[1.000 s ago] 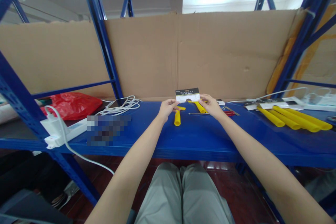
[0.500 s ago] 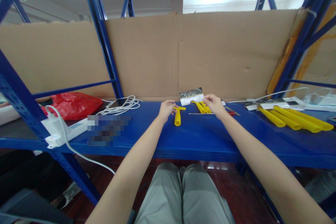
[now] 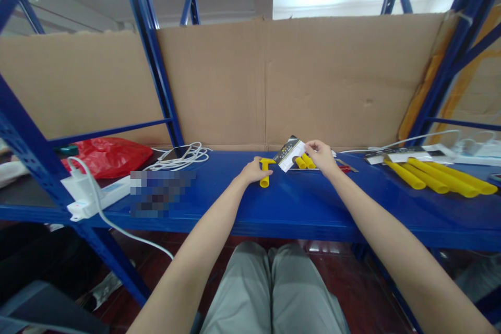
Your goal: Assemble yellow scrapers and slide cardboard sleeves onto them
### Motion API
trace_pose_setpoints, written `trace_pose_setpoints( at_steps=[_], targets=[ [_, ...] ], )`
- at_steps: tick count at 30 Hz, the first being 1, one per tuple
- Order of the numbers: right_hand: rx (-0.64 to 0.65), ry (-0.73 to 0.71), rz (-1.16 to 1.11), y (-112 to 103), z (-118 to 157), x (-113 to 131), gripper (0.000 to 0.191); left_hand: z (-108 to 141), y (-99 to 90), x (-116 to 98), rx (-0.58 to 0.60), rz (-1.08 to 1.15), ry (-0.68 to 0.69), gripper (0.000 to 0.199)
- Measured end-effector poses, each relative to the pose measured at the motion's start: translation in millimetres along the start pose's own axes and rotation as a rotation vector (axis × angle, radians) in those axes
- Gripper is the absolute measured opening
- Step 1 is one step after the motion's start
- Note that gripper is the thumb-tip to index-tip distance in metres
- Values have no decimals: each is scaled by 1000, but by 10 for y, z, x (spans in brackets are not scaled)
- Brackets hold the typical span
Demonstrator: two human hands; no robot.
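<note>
My left hand (image 3: 252,170) is closed around a yellow T-shaped handle (image 3: 265,182), whose open round end points toward me on the blue shelf. Between the thumb and fingertips of my right hand (image 3: 320,155) is the edge of a black-and-white printed card (image 3: 288,154), tilted so that one corner points down. Just beside the card lie two more yellow pieces (image 3: 308,161), partly covered by it. A tool with a red part (image 3: 345,168) lies close to my right wrist, next to a thin metal strip (image 3: 353,169).
Several yellow tubular handles (image 3: 450,180) with cards lie at the right of the blue shelf (image 3: 297,209). To the left are a white power strip (image 3: 105,195), coiled white cable (image 3: 191,155) and a red plastic bag (image 3: 113,156). Cardboard (image 3: 332,78) stands behind.
The card has been lifted and tilted by my right hand, now covering part of the yellow pieces. My left hand has moved down, its thumb now across the T-shaped handle.
</note>
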State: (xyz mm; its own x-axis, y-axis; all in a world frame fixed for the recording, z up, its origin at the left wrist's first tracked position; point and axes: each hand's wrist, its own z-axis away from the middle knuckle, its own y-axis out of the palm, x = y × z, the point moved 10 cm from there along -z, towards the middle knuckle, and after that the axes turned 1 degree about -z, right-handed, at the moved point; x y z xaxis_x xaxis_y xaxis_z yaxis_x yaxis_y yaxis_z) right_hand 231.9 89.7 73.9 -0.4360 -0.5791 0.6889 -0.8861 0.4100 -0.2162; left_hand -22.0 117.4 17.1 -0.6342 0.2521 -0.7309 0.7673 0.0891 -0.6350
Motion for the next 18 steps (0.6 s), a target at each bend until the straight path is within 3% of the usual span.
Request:
trace_pose_setpoints(
  at_steps=[9, 12, 18],
  targets=[
    [25, 14, -9, 27, -11, -44, 19, 8, -35, 22, -15, -71, -53, 48],
    [4, 47, -24, 13, -16, -66, 19, 14, -98, 44, -63, 29, -82, 49],
    [14, 140, -201, 25, 0, -102, 27, 66, -141, 180, -125, 269, -286, 50]
  ],
)
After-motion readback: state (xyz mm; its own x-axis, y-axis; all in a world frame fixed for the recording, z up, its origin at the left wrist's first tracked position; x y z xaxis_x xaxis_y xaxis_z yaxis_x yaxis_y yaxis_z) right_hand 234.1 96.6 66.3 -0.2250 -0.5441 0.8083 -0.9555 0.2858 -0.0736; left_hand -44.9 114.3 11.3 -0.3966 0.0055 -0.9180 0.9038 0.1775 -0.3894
